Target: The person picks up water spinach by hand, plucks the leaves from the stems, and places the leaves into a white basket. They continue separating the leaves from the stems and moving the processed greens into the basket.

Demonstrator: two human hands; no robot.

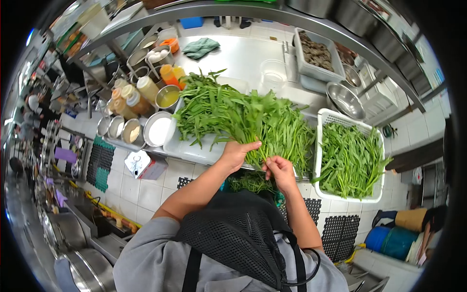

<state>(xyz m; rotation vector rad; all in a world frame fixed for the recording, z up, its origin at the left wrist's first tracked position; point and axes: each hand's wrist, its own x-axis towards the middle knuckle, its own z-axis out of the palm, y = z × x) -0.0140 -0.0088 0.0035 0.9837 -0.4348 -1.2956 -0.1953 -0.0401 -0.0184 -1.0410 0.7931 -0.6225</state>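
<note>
My left hand (238,154) is closed round the stems of a bunch of leafy greens (244,117), thumb pressed across them. Just to the right, my right hand (279,170) pinches the lower stem ends. Under and beside the bunch, more loose greens (289,131) lie heaped on the steel counter, and another pile (199,104) rests over a pale tray (176,141) at the left. A white perforated basket (318,141) full of the same greens stands to the right. More greens (249,182) show below the counter edge, between my arms.
Left on the counter are squeeze bottles (147,88), a bowl of white powder (158,129) and a cup of yellow liquid (169,99). A green cloth (200,48), a clear container (273,74) and a steel bowl (345,100) lie beyond. A shelf bar (204,10) arches overhead.
</note>
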